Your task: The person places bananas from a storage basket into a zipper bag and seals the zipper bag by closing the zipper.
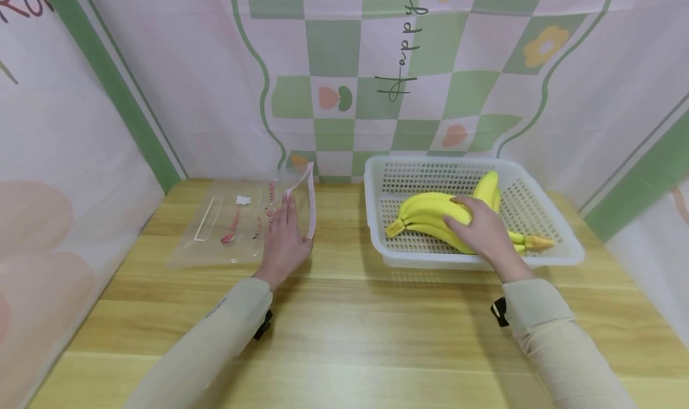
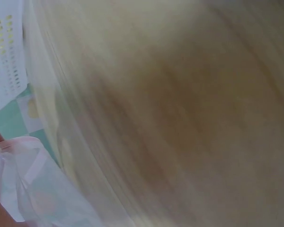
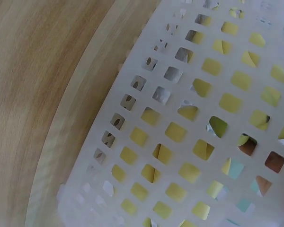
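My right hand (image 1: 481, 232) grips the banana bunch (image 1: 430, 217) in the basket (image 1: 560, 256), left fingers (image 1: 285, 214) flat on the unfilled zip bag (image 1: 226, 229).

This looks like a small play corner, maybe at home: a wooden table (image 1: 344, 337) with pink and green party cloths (image 1: 377, 68) hung around.

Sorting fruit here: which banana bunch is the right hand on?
The front bunch: the right hand covers it; the other banana lies behind, untouched.
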Tool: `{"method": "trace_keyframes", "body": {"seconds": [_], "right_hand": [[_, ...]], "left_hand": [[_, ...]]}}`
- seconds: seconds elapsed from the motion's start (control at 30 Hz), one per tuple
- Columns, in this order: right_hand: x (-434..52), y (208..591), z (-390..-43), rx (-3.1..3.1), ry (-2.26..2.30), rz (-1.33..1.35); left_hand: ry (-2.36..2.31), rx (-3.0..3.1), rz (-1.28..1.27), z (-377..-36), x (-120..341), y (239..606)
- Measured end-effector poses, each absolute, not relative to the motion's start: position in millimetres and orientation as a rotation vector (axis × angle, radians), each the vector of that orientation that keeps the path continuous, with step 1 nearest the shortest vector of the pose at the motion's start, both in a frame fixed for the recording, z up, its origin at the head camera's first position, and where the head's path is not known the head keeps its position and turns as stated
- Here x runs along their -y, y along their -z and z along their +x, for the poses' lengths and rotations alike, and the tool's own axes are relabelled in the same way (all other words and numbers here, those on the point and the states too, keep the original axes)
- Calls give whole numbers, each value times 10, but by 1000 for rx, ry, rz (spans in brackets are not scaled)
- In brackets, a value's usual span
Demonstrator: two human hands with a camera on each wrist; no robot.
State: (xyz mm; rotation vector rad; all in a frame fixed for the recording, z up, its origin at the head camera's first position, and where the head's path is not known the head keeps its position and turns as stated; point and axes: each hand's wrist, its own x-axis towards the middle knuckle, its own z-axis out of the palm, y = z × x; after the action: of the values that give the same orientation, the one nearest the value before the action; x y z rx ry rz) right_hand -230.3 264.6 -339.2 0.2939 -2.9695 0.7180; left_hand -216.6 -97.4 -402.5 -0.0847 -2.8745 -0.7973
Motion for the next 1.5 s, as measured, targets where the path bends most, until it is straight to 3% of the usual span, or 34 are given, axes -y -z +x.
{"method": "trace_keyframes", "body": {"seconds": [1.5], "right_hand": [[-2523, 3220, -2219, 2647, -972, 31]], "left_hand": [[749, 2869, -85, -2158, 970, 3994]]}}
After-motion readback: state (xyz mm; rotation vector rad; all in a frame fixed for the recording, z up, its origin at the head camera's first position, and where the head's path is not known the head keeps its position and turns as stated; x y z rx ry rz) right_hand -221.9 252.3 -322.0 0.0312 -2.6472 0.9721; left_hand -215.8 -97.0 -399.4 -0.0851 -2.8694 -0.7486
